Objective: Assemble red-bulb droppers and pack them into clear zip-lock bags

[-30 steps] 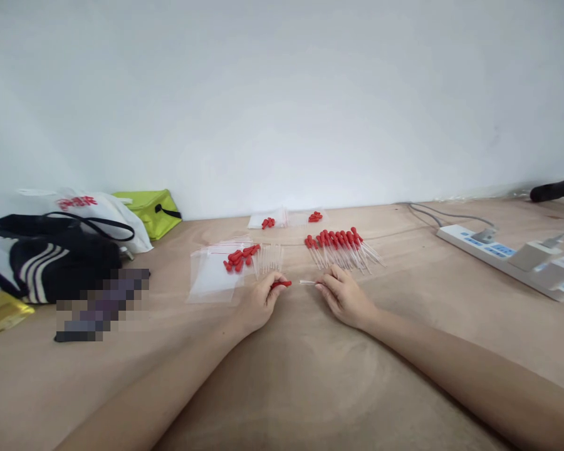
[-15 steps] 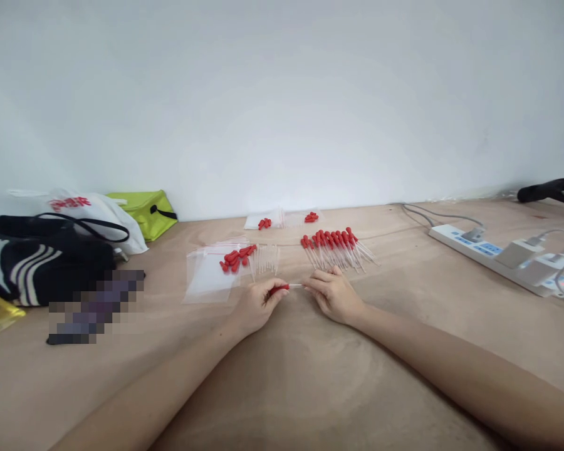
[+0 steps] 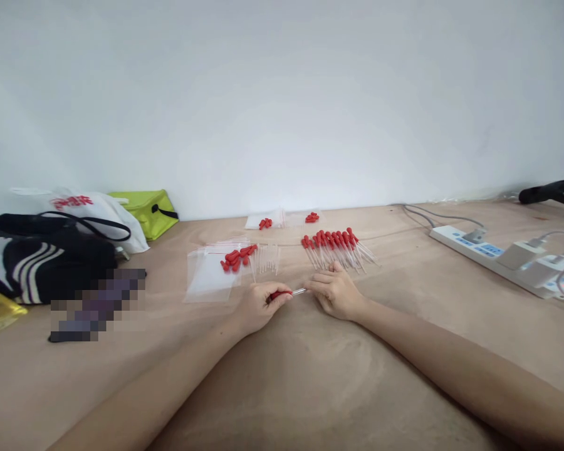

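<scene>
My left hand [image 3: 258,307] is closed, pinching a red rubber dropper bulb [image 3: 281,294] between thumb and fingers. From the bulb's open end a clear dropper tube [image 3: 299,291] runs to my right hand [image 3: 333,293], whose fingers are closed on its far part; those fingers hide its tip. Beyond the right hand lies a row of droppers [image 3: 331,241] with red bulbs on clear tubes. Loose red bulbs [image 3: 237,257] rest on clear zip bags [image 3: 209,279] past my left hand, beside several bare tubes [image 3: 267,258].
Near the wall are another bag [image 3: 258,218] and more red bulbs [image 3: 312,217]. A power strip [image 3: 489,257] with chargers and cables lies at right. On the left sit a black striped bag [image 3: 56,257], a white plastic bag [image 3: 122,225] and a lime-green bag [image 3: 143,210].
The bulb and tube between my hands have tilted slightly, and more of the red bulb shows at my left fingertips. Both hands stay in nearly the same place.
</scene>
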A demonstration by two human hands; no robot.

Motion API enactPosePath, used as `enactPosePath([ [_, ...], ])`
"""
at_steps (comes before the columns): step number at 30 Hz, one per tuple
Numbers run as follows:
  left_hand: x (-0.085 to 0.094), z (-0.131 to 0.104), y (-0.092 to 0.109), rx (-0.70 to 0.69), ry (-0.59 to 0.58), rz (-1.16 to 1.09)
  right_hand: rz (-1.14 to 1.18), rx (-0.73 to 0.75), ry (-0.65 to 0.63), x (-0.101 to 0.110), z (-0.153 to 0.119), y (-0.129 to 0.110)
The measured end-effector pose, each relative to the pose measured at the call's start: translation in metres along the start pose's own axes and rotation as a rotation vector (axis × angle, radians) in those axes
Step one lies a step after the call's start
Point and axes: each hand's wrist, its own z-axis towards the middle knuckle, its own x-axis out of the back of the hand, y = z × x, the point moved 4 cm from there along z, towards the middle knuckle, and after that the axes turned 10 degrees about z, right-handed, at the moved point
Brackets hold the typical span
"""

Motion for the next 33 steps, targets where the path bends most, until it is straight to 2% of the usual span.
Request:
enactPosePath([
  [9,0.002,-0.003,0.000,-0.075,0.071,0.085,0.062,-0.090,-0.009,-0.005,0.000,-0.004],
  [14,0.001,-0.004,0.004,-0.147,0.068,0.106,0.077,-0.070,-0.046,-0.004,0.001,-0.008],
  [25,0.001,-0.005,0.008,-0.212,0.122,0.119,0.097,-0.071,-0.005,-0.009,0.008,-0.018],
  [29,0.002,-0.004,0.006,-0.192,0.148,0.116,0.100,-0.065,0.010,-0.009,0.010,-0.016],
  [33,0.003,-0.001,0.001,-0.160,0.128,0.088,0.036,-0.005,-0.030,-0.003,0.014,-0.016],
])
